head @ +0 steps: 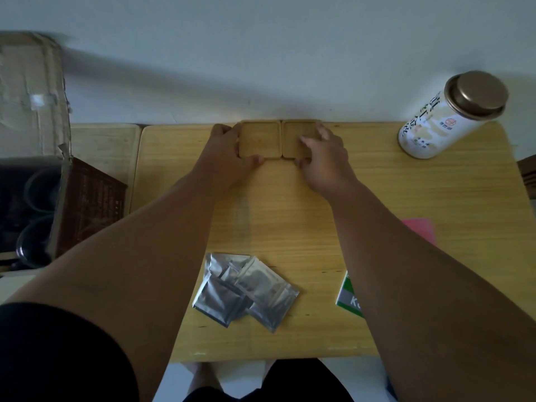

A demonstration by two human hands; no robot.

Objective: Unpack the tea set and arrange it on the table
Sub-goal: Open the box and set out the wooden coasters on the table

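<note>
As coasters [280, 139] touch, hands [229, 152] flank them.

I have one view only — the head camera, set high above the bench [377, 198] and tilted steeply down, facing the pale wall behind it. It sits close: both forearms run up from the bottom edge, the whole bench fills the middle, and floor shows beneath its near edge.
</note>
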